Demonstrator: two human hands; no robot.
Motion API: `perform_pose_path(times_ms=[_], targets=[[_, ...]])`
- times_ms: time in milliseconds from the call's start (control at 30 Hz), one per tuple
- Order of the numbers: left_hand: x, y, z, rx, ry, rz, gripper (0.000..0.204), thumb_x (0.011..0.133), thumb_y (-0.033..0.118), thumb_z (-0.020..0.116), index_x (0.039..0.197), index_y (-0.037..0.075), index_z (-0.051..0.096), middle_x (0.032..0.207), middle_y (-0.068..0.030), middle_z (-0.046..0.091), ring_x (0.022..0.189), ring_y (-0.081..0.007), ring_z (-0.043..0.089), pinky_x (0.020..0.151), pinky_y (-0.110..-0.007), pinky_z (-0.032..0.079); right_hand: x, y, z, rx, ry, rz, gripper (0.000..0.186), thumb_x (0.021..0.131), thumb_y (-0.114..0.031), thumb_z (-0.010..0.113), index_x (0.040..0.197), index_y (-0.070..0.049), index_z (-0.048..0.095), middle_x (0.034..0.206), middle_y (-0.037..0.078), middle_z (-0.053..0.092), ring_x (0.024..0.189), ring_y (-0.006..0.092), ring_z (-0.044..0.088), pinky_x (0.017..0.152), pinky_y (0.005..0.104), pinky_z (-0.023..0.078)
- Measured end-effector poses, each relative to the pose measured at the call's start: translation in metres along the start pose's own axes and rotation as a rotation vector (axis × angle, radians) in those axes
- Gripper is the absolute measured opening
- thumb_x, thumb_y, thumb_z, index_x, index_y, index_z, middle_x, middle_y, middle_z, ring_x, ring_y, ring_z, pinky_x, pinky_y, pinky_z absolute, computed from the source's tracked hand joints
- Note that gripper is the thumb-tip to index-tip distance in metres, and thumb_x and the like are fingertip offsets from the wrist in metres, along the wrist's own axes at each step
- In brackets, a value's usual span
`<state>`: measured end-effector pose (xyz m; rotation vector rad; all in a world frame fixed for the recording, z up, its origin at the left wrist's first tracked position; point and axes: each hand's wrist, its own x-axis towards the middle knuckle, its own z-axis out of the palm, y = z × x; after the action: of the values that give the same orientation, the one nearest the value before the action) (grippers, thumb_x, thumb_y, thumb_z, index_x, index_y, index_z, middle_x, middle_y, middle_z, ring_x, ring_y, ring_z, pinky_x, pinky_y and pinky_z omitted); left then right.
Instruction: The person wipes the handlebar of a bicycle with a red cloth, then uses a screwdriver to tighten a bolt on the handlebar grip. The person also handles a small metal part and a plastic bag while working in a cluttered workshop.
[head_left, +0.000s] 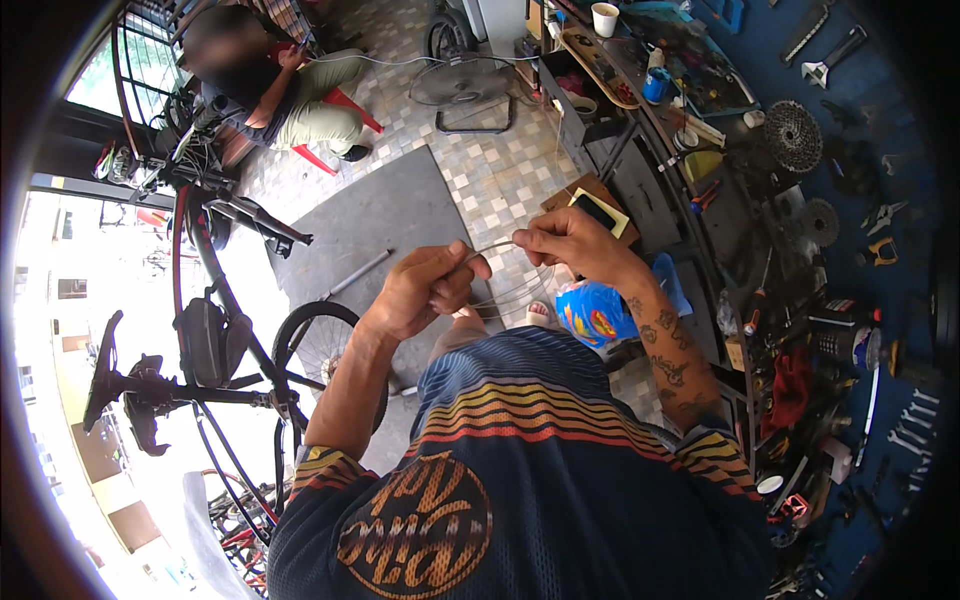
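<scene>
In front of my body I hold a thin metal cable (pixel 494 245), looped into a loose coil, between both hands. My left hand (pixel 425 290) is closed, its thumb and fingers pinching one side of the cable. Slightly higher, my right hand (pixel 580 245) pinches the other side between thumb and fingertips. A short stretch of cable spans the gap between them, while thin loops hang just below. Left of my hands is a bicycle (pixel 225 290) without its front wheel in the fork, with a dark frame bag (pixel 212 342) on it.
A crowded workbench (pixel 625 150) runs along the right, beside a blue wall of tools (pixel 905 420). A blue plastic bag (pixel 595 315) sits below my right hand. Farther off stand a fan (pixel 462 85) and a person (pixel 265 95) on a red stool (pixel 350 105). A grey mat (pixel 375 215) covers the tiles.
</scene>
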<state>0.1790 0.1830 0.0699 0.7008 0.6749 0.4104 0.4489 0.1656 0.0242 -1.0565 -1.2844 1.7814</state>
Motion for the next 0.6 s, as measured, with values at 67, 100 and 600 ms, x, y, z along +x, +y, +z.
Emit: perform_pose_path(times_ms=[67, 100, 600], targets=[[-0.002, 0.0, -0.004, 0.042, 0.029, 0.044, 0.034, 0.112, 0.03, 0.045, 0.098, 0.002, 0.058, 0.065, 0.0073, 0.032, 0.054, -0.0056, 0.027, 0.049, -0.025, 0.023, 0.004, 0.009, -0.008, 0.018, -0.037, -0.016, 0.033, 0.104, -0.03, 0.069, 0.09, 0.0, 0.074, 0.074, -0.002, 0.065, 0.068, 0.0049, 0.053, 0.065, 0.0223, 0.043], [-0.002, 0.001, -0.008, 0.05, 0.021, 0.075, 0.032, 0.112, 0.029, 0.045, 0.097, 0.004, 0.057, 0.065, 0.0072, 0.032, 0.053, -0.0058, 0.027, 0.049, -0.025, 0.023, 0.006, 0.016, -0.008, 0.012, 0.074, -0.114, 0.031, 0.104, -0.028, 0.068, 0.093, 0.0, 0.074, 0.075, -0.002, 0.067, 0.068, 0.0052, 0.055, 0.064, 0.023, 0.043], [0.002, -0.012, -0.02, -0.427, 0.012, 0.187, 0.019, 0.113, 0.021, 0.043, 0.098, 0.012, 0.051, 0.066, 0.0089, 0.026, 0.052, -0.0053, 0.021, 0.048, -0.024, 0.022, 0.029, 0.047, 0.013, 0.301, 0.408, -0.102, 0.022, 0.107, -0.018, 0.061, 0.116, 0.0, 0.067, 0.102, 0.011, 0.075, 0.087, 0.0189, 0.074, 0.074, 0.0299, 0.061]])
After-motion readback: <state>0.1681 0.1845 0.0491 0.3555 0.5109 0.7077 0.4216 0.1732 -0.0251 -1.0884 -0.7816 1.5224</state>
